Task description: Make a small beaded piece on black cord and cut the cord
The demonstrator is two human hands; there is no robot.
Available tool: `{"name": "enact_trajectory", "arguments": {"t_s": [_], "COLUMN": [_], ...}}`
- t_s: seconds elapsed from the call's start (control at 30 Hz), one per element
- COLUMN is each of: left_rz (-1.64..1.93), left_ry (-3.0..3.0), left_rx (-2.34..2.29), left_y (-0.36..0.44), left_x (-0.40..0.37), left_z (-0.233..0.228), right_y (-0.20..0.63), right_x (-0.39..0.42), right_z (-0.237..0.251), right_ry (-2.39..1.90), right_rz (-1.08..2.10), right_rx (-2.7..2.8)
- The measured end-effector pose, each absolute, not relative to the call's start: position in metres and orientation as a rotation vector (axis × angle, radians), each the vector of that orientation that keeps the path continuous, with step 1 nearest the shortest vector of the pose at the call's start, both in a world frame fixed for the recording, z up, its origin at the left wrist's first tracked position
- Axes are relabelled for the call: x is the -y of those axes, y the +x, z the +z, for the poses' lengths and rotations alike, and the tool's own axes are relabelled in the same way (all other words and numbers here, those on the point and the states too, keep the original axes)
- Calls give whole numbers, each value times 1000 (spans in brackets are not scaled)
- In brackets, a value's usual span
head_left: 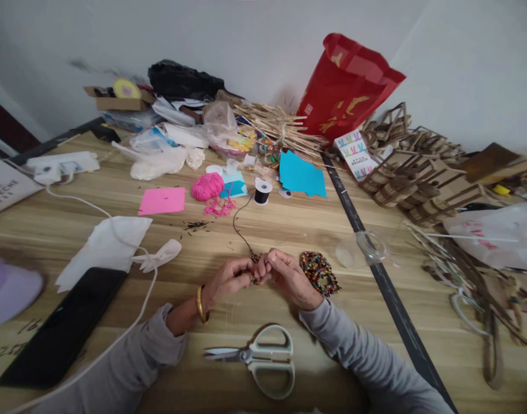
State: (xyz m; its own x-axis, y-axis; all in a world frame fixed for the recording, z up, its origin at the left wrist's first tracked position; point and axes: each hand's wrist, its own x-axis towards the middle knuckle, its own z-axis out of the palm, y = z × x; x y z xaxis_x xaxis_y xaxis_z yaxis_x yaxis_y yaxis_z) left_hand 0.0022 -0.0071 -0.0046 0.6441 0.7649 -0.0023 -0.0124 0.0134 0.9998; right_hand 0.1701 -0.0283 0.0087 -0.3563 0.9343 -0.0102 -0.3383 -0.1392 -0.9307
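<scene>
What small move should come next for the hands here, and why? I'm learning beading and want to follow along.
Probably draw the black thread a little toward the body. Both hands, left and right, pinch a beaded piece between them, and the thread runs slack in a curve back to its spool. The bead pile lies beside the right hand.

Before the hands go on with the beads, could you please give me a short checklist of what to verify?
1. Both hands meet on the beadwork: left hand and right hand pinch it together. Ok.
2. Black thread runs unbroken to the spool: ok.
3. Thread free of snags: cannot tell.
4. Bead pile within reach beside the right hand: ok.
5. Scissors near, blades shut: ok.
6. Grip on the thread end itself: cannot tell, fingers hide it.
</scene>
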Motion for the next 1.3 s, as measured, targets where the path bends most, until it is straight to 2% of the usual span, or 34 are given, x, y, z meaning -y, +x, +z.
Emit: {"name": "enact_trajectory", "arguments": {"t_s": [0.23,0.57,0.9,1.0,1.13,1.3], "left_rz": [654,616,559,586,630,681], "left_ry": [1712,1759,1288,1191,1114,1128], "left_rx": [-742,-749,-672,-688,-706,-753], "left_y": [7,7,-2,-3,-2,-1], "left_x": [11,12,0,-2,-2,-2], "left_z": [3,6,-11,-10,-6,-4], "right_y": [169,172,181,187,192,186], "right_x": [31,32,20,18,21,30], "right_z": [7,7,8,6,1,7], "right_ry": [-792,-826,-870,-1025,-1250,-1153], "right_rz": [1593,1595,1609,1424,991,607], "right_rx": [1295,1355,1138,1278,1532,1792]}}
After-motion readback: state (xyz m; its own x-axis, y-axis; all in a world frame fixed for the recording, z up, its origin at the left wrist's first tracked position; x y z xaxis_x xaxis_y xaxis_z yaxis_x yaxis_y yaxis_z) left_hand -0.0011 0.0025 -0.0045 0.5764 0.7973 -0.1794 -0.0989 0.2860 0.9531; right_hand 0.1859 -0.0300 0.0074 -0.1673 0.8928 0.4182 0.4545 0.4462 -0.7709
